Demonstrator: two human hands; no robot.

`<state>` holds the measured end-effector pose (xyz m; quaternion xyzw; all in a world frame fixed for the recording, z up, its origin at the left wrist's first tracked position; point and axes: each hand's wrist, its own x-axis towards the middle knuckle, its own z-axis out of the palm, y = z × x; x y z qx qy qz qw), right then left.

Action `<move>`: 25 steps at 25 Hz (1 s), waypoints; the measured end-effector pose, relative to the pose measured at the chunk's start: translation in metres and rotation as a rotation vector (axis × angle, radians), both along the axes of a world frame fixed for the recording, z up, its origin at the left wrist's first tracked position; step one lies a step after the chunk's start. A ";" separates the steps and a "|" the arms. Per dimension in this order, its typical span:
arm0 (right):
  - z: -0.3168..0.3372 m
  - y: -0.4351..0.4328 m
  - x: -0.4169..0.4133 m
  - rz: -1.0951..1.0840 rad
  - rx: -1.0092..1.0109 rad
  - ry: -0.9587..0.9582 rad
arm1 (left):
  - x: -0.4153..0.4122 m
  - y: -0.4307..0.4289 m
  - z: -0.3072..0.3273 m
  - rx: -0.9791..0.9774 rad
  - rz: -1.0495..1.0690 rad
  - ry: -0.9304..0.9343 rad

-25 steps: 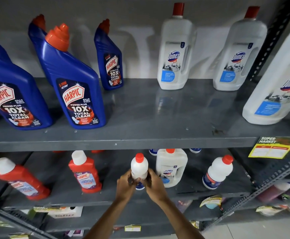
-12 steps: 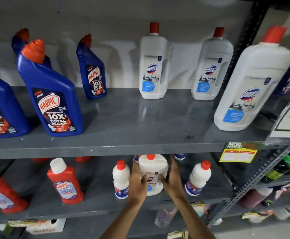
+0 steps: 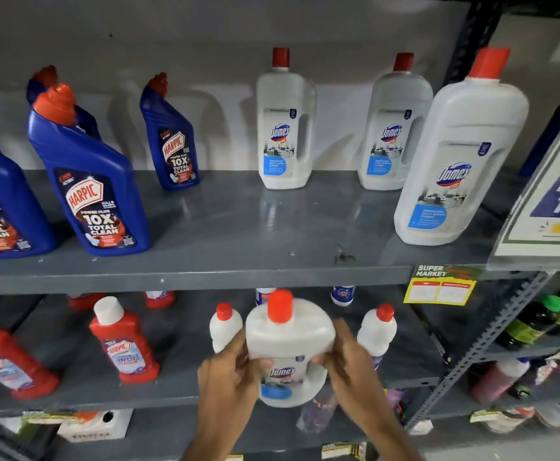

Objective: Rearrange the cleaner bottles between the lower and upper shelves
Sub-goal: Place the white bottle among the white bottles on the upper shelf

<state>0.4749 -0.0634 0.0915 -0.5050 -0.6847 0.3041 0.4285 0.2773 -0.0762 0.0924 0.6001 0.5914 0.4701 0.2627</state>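
Observation:
A white Domex bottle (image 3: 288, 341) with a red cap is lifted off the lower shelf (image 3: 178, 399) and tilted toward me. My left hand (image 3: 230, 377) grips its left side and my right hand (image 3: 351, 367) grips its right side. Two small white bottles with red caps (image 3: 223, 327) (image 3: 376, 327) stand behind it on either side. The upper shelf (image 3: 238, 227) carries three tall white Domex bottles (image 3: 285, 128) (image 3: 395, 128) (image 3: 461, 161) and several blue Harpic bottles (image 3: 89, 181) at the left.
Red Harpic bottles (image 3: 125, 344) stand on the lower shelf at the left. A yellow price tag (image 3: 438, 284) hangs on the upper shelf's edge. A promo sign (image 3: 551, 201) leans at the right. Dark bottles (image 3: 534, 324) fill the neighbouring rack. A broad bare stretch lies mid upper shelf.
Both hands left the small white bottle, took hold of the larger Domex bottle beside it, and have drawn it forward and up off the lower shelf.

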 end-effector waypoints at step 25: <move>0.207 0.139 -0.015 -0.075 0.193 0.203 | 0.007 0.149 0.205 0.430 -0.009 -0.181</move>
